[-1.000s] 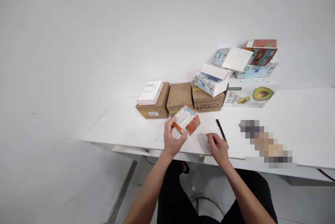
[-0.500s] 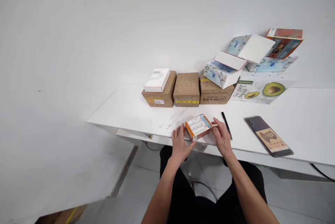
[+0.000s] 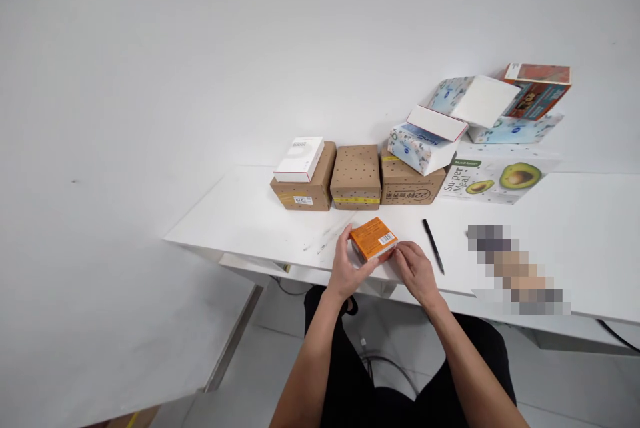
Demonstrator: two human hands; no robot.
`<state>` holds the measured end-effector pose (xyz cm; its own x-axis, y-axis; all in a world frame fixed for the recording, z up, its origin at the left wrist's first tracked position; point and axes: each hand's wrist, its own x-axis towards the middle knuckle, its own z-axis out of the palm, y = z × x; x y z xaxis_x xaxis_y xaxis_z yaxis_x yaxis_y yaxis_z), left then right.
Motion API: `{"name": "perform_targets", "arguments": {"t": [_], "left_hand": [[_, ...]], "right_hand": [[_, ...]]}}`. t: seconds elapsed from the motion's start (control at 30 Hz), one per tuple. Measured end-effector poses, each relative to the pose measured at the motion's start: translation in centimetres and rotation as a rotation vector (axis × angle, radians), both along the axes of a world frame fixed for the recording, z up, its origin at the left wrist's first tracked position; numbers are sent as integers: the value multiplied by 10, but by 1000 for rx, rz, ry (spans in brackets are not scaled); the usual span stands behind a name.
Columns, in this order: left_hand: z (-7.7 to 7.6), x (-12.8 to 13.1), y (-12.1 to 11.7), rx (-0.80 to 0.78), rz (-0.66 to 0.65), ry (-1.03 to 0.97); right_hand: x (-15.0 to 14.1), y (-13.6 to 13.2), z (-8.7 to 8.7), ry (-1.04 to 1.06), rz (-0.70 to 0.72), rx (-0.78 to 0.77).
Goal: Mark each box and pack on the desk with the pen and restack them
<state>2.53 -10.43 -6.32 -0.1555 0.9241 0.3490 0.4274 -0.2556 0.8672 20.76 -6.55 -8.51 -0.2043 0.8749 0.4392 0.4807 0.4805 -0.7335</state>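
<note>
One smooth white table [image 3: 590, 235] is carrying dotted cardboard boxes [image 3: 356, 171] by pale wall [image 3: 200, 68]; half-curled left hand [image 3: 347, 273] is gripping orange carton [image 3: 371, 239], bunched right hand [image 3: 418, 272] touching its corner.

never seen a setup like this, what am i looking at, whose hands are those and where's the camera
There is no robot here: these are a person's bare hands, seen by one camera worn on that person's head, looking forward and down.

The left hand holds a small orange box near the front edge of the white table. The right hand has its fingers at the box's corner.

Behind are three brown cartons, the left one bearing a flat white box. To the right are a black pen, a box with avocado pictures and something hidden by pixelation.
</note>
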Motion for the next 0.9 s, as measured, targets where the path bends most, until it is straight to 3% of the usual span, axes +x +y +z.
{"name": "perform_targets", "arguments": {"t": [0.1, 0.2, 0.33, 0.5, 0.63, 0.9], "left_hand": [[-17, 4, 1, -50, -26, -65], [-25, 6, -1, -83, 9, -14], [-21, 7, -2, -99, 15, -8], [-9, 9, 0, 3, 6, -111], [-4, 9, 6, 78, 30, -78], [-21, 8, 7, 94, 67, -15]], "right_hand": [[0, 0, -1, -2, 5, 7], [1, 0, -1, -12, 6, 19], [1, 1, -3, -26, -2, 31], [1, 2, -9, -24, -17, 32], [1, 1, -11, -1, -39, 34], [1, 1, -9, -4, -49, 35]]}}
